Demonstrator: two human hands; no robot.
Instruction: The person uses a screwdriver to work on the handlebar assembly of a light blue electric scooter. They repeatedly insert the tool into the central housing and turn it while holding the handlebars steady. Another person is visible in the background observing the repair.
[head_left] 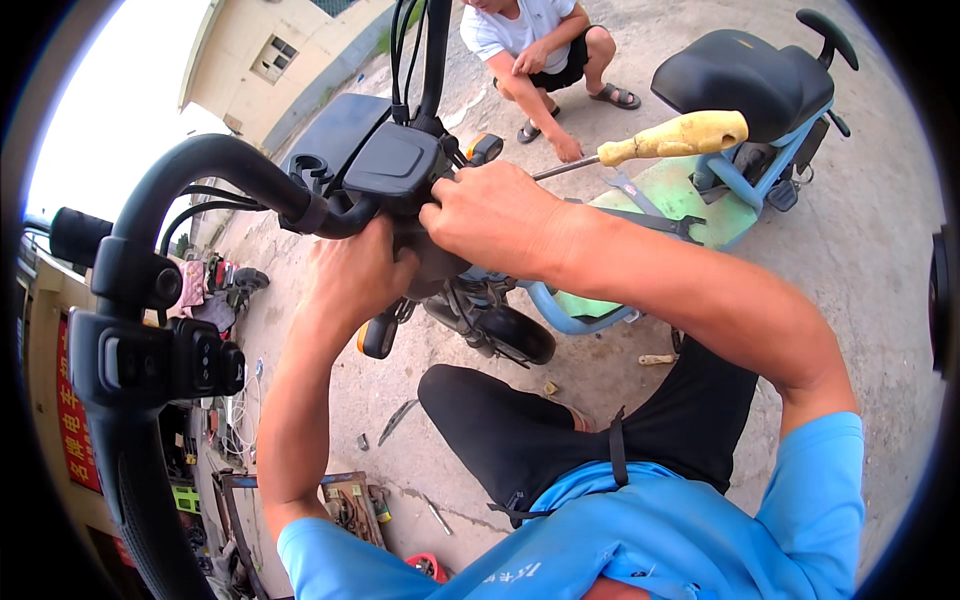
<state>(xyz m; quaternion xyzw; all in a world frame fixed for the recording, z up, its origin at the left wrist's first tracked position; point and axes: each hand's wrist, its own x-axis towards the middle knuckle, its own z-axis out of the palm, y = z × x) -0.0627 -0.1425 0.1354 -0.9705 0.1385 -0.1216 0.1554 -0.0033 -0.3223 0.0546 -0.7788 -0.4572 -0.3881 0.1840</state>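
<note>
The person's left hand was pressed up under the centre of a black scooter handlebar, its fingers curled against the underside of the dark display housing mounted at the middle of the bar; whether it truly clenched anything there could not be told, since the housing hid the fingertips. The right hand was closed around a screwdriver with a yellowed wooden handle, the handle sticking out toward the right while the metal shaft ran back across the hand to the right edge of the housing. An orange indicator lamp sat just beside that hand. At the bar's left end sat a black switch cluster above the grip. Beyond the handlebar, a pale green and blue scooter with a black seat stood on the concrete ground, and another person in a white shirt crouched near it.
</note>
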